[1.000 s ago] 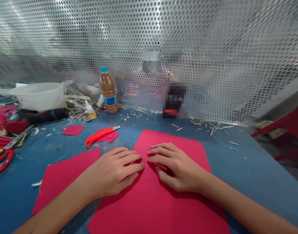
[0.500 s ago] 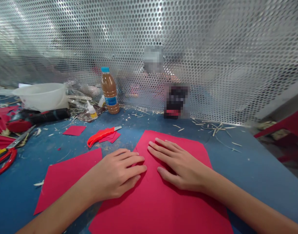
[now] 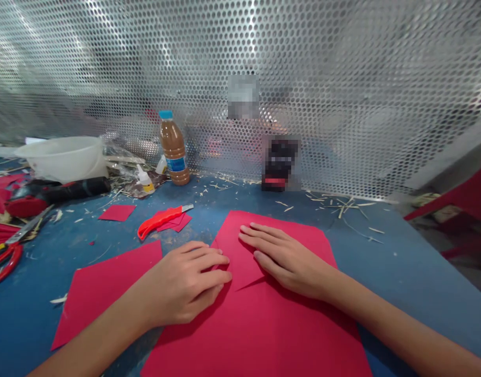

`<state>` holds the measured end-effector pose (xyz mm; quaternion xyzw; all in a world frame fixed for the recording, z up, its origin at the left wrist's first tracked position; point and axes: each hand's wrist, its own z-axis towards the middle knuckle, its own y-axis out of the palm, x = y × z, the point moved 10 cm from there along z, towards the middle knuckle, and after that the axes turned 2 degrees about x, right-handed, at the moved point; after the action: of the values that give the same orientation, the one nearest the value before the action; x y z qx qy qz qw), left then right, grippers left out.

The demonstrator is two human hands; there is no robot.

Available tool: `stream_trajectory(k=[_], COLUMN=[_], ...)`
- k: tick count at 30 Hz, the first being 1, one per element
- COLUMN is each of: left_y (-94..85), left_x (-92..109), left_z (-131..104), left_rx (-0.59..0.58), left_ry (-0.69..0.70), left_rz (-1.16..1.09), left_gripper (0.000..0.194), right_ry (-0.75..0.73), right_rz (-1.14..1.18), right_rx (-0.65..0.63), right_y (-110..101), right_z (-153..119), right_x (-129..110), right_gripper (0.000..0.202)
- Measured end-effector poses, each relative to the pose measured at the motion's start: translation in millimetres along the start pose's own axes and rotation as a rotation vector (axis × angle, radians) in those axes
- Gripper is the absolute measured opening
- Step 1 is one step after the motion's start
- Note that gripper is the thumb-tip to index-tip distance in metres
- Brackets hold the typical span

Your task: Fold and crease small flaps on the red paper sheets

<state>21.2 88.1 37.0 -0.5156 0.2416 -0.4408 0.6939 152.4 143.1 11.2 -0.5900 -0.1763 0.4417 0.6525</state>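
A large sheet of red paper (image 3: 260,335) lies in front of me on the blue table. My left hand (image 3: 193,283) rests over its left edge, fingers stretched out. Flat on the upper middle of the sheet is my right hand (image 3: 282,256), its fingers lying side by side and its thumb out of sight. Between the hands a short dark line, a crease or a raised edge, runs across the paper toward the right palm. Another red paper piece (image 3: 102,288) lies left of the big sheet, partly behind my left forearm.
Beyond the left hand are an orange-handled cutter (image 3: 162,221) on small red paper pieces, and a red square (image 3: 117,212). Scissors (image 3: 12,251), a power tool (image 3: 55,195), a white basin (image 3: 65,159), a glue bottle (image 3: 145,180) and a brown bottle (image 3: 173,152) stand farther left. A perforated metal panel (image 3: 335,104) rises behind.
The right thumb, visible on the paper before, is now hidden, and a dark line shows in the sheet beside that hand. My left hand stays nearly in place. The view has shifted slightly.
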Motion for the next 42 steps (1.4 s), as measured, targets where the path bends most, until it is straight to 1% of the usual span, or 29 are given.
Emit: stream_trajectory(k=[4, 9, 15, 21, 26, 35, 39, 42], left_y=[-1.5, -5.5, 2.4, 4.8, 6.5, 2.5, -0.3, -2.1], left_x=[1, 6, 9, 5, 8, 14, 16, 22], left_z=[-1, 1, 3, 1, 0, 2, 2, 3], left_rx=[0.031, 0.064, -0.008, -0.028, -0.063, 0.010, 0.028, 0.050], left_ry=[0.011, 0.034, 0.025, 0.020, 0.037, 0.042, 0.062, 0.064], left_rz=[0.000, 0.000, -0.007, -0.011, -0.002, 0.025, 0.025, 0.018], left_gripper=[0.026, 0.028, 0.031, 0.033, 0.035, 0.034, 0.032, 0.029], right_ry=[-0.010, -0.076, -0.103, -0.130, -0.123, -0.069, -0.079, -0.111], right_rz=[-0.059, -0.087, -0.069, -0.041, -0.062, -0.055, -0.052, -0.052], right_rx=[-0.015, -0.022, -0.025, -0.035, -0.054, -0.070, -0.064, -0.063], right_y=[4, 3, 1, -1, 1, 3, 1, 0], right_z=[-1, -4, -5, -6, -7, -5, -6, -7], right_x=[3, 4, 5, 2, 3, 4, 3, -3], right_gripper=[0.048, 0.048, 0.051, 0.053, 0.052, 0.052, 0.053, 0.054])
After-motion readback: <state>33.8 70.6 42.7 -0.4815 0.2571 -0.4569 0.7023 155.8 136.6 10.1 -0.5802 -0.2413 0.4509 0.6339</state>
